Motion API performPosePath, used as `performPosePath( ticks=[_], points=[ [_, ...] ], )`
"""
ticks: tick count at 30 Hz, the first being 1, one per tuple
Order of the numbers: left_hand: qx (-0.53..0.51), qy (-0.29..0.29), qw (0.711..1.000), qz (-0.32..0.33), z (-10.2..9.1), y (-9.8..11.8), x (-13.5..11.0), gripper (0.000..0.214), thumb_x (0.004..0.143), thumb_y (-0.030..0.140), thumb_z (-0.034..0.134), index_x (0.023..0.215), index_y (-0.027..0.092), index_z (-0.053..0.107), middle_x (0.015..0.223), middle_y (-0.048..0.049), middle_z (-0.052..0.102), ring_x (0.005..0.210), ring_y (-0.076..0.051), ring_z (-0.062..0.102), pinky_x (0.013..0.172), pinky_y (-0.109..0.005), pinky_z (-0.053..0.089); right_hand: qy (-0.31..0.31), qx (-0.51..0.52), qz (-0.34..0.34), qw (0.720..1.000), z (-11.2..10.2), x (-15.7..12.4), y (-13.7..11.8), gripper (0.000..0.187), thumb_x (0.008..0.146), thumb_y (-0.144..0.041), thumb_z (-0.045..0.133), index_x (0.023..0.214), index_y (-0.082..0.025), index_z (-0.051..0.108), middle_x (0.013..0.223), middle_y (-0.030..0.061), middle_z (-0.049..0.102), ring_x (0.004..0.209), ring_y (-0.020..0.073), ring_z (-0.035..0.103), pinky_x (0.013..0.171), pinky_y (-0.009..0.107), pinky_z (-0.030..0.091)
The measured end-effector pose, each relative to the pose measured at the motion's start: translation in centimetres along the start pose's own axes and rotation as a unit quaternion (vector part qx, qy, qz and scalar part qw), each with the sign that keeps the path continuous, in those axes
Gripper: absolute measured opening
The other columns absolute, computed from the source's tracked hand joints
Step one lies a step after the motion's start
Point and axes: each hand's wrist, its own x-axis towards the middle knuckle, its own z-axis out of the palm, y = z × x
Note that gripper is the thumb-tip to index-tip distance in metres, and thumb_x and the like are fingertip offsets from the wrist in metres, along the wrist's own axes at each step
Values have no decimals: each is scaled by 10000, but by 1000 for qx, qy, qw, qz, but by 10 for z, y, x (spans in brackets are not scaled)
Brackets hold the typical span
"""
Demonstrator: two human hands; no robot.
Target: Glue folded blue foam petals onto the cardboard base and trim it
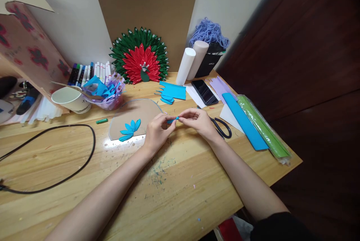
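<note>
Between my fingertips is a small piece of blue crepe paper [172,120], pinched from both sides above the table. My left hand [158,130] is closed on its left end, and my right hand [198,121] pinches its right end. Left of my hands lies a rounded cardboard piece [137,112] with a fan of blue paper petals [131,130] on its lower edge. Cut blue paper strips [173,91] rest just beyond my hands. Black-handled scissors [223,128] lie beside my right wrist, their blades partly hidden by it.
A red and green paper peacock [142,61] leans on a cardboard sheet [149,4] at the back. At left are a paper cup [67,98], a bowl of scraps [108,100] and a black cable [94,139]. Right are a phone [204,92] and a green paper roll [263,126].
</note>
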Motion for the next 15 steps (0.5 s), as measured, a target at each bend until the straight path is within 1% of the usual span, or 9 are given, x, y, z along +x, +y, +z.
performPosePath(
  ticks=[2, 6, 12, 15],
  points=[
    [1, 2, 1000, 2, 0, 0, 0, 113, 778, 214, 592, 834, 147, 663, 791, -56, 647, 677, -119, 600, 606, -236, 522, -6, -26, -19, 999, -1, -2, -2, 185, 654, -280, 709, 789, -158, 678, 785, 44, 696, 730, 155, 645, 712, 282, 517],
    [10, -3, 1000, 2, -1, 0, -1, 110, 779, 214, 592, 832, 148, 662, 786, -54, 647, 672, -119, 598, 609, -237, 514, -7, -111, -69, 991, -1, -6, -9, 159, 695, -251, 673, 821, -156, 688, 804, 49, 691, 720, 153, 639, 692, 273, 515],
    [27, -18, 999, 4, -1, 1, -1, 98, 780, 216, 589, 821, 159, 657, 790, -49, 656, 675, -120, 594, 625, -239, 500, -11, -228, -156, 961, -1, -10, -13, 63, 739, -177, 611, 783, -167, 654, 753, 24, 643, 690, 130, 598, 657, 250, 478],
    [38, -25, 999, 6, 0, 1, -2, 84, 777, 211, 587, 800, 159, 649, 773, -43, 651, 665, -117, 590, 623, -234, 492, -19, -267, -173, 948, -1, -9, -12, 39, 730, -154, 604, 760, -166, 625, 718, 15, 615, 667, 124, 567, 631, 241, 455]
  ],
)
